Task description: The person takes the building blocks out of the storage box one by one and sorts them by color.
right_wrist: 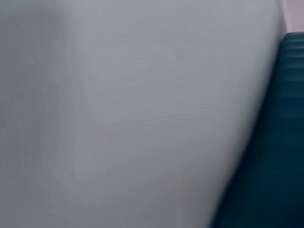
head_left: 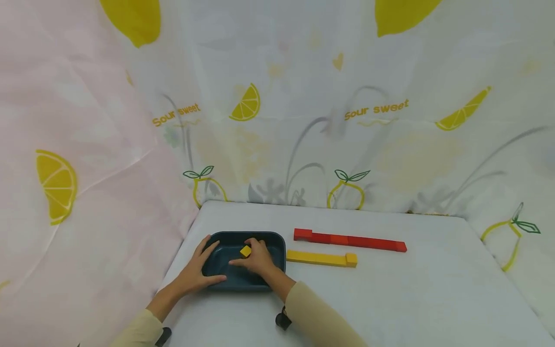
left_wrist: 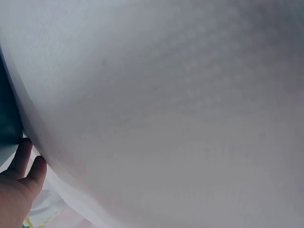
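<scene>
A dark teal tray [head_left: 221, 284] stands on the left part of the table. My left hand [head_left: 195, 272] is spread at its left end, fingertips by the rim and thumb along the near edge. In the left wrist view, two fingers of the left hand [left_wrist: 23, 185] touch or nearly touch the tray's side [left_wrist: 7, 109]. My right hand [head_left: 258, 259] reaches over the tray with thumb and index finger apart. Between them is a small yellow cube [head_left: 245, 251], turned cornerwise; firm contact with it is not visible. The right wrist view shows the tray's outer wall [right_wrist: 280, 156] but no hand.
Right of the tray lies a yellow row of blocks [head_left: 321, 258] with a raised cube at its right end. Behind it runs a longer red row [head_left: 351, 241], raised at its left end. Patterned curtains [head_left: 277, 144] close off the back and sides of the white table [head_left: 412, 294].
</scene>
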Demonstrator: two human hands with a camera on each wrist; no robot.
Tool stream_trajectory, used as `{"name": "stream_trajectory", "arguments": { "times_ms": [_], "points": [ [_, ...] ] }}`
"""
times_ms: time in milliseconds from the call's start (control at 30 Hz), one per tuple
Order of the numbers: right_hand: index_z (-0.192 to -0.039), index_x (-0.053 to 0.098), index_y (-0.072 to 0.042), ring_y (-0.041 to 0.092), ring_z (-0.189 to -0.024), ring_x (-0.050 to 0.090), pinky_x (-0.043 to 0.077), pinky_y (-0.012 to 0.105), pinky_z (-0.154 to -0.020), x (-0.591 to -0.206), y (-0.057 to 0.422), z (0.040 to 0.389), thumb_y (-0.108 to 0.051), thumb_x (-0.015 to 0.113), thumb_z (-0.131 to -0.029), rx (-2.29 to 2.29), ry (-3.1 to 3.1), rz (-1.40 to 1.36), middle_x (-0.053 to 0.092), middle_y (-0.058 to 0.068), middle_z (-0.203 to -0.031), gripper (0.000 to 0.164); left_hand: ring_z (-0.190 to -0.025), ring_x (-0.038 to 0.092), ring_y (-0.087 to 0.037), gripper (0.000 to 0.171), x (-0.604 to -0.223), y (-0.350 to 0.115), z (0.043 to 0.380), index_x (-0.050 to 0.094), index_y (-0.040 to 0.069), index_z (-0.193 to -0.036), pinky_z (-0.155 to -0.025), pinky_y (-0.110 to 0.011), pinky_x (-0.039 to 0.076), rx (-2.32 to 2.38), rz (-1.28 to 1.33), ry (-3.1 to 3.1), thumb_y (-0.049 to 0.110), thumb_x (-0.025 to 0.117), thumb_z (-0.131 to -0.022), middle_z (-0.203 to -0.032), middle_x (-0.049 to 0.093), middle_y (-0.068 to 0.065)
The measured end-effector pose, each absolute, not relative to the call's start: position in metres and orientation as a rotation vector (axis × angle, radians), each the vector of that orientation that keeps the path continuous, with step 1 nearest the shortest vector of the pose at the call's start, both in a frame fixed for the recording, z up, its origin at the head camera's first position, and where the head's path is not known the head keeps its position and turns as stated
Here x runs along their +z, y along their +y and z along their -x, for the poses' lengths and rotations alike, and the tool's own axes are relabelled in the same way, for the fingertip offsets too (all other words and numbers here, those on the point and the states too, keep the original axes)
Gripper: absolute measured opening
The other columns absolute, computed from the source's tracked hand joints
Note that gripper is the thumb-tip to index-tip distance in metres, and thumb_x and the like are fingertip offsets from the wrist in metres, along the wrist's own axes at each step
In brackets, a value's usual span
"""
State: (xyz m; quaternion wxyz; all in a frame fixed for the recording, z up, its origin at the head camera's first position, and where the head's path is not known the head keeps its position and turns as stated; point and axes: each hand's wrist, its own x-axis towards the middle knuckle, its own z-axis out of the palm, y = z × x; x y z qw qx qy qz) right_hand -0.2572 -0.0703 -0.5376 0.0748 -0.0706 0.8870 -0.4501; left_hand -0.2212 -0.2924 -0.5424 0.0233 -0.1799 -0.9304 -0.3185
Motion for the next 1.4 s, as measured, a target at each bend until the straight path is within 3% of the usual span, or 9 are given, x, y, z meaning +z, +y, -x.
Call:
{"name": "stream_trajectory", "arguments": {
  "times_ms": [533, 900, 1400],
  "points": [
    [-0.121, 0.064, -0.012, 0.020, -0.093, 0.057, 0.053, 0.041, -0.090, -0.538, -0.076, 0.264, -0.036, 0.089, -0.072, -1.195, 2.634, 0.213, 0.054, 0.012, -0.116, 0.059, -0.143, 0.023, -0.052, 0.099, -0.543, -0.294, 0.219, 0.033, 0.009, -0.154, -0.099, -0.076, 0.034, -1.012, 0.530, -2.882, 0.045, 0.082, -0.075, -0.163, 0.010, -0.023],
    [-0.096, 0.068, -0.013, 0.020, -0.087, 0.056, 0.053, 0.038, -0.085, -0.536, -0.071, 0.264, -0.019, 0.091, -0.070, -1.268, 2.603, 0.268, 0.055, 0.008, -0.104, 0.036, -0.143, 0.024, -0.052, 0.098, -0.543, -0.292, 0.219, 0.034, 0.010, -0.154, -0.099, -0.074, 0.035, -1.018, 0.537, -2.863, 0.044, 0.082, -0.076, -0.163, 0.011, -0.023],
    [-0.089, 0.061, -0.014, 0.016, -0.086, 0.055, 0.053, 0.034, -0.083, -0.540, -0.073, 0.269, -0.014, 0.090, -0.071, -1.308, 2.607, 0.270, 0.063, 0.003, -0.097, 0.034, -0.144, 0.023, -0.050, 0.097, -0.541, -0.293, 0.220, 0.033, 0.012, -0.154, -0.100, -0.074, 0.034, -1.032, 0.525, -2.877, 0.046, 0.081, -0.077, -0.164, 0.010, -0.021]
  ]
}}
